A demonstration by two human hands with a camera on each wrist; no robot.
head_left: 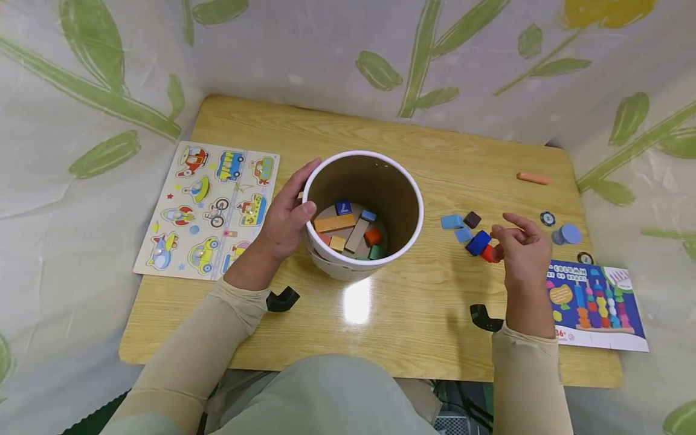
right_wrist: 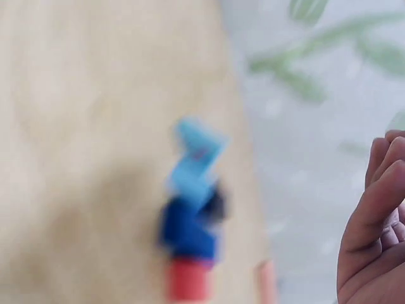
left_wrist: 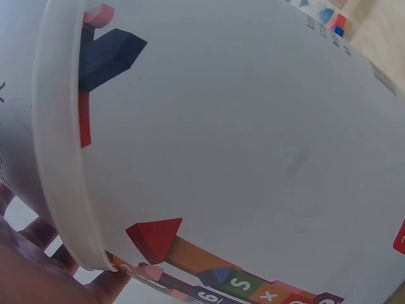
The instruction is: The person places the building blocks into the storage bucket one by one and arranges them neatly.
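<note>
My left hand (head_left: 283, 226) grips the left rim of a white bucket (head_left: 401, 208), thumb over the edge and fingers outside. Inside lie several wooden blocks, among them an orange plank (head_left: 334, 223), a blue block (head_left: 343, 208) and a grey-brown plank (head_left: 356, 235). Printed blocks cover the bucket's outer wall (left_wrist: 240, 139) in the left wrist view. My right hand (head_left: 524, 251), loosely curled and holding nothing, hovers beside a red block (head_left: 486, 254). Near it are a dark blue block (head_left: 478, 243), light blue blocks (head_left: 451, 222) and a dark brown block (head_left: 472, 219).
A picture puzzle board (head_left: 203, 211) lies left of the bucket. At the right are a printed bead-column box (head_left: 598, 305), a blue cylinder (head_left: 570, 234), small dark discs (head_left: 547, 218) and an orange stick (head_left: 533, 178). Hanging cloth (head_left: 326, 60) surrounds the wooden table (head_left: 435, 338).
</note>
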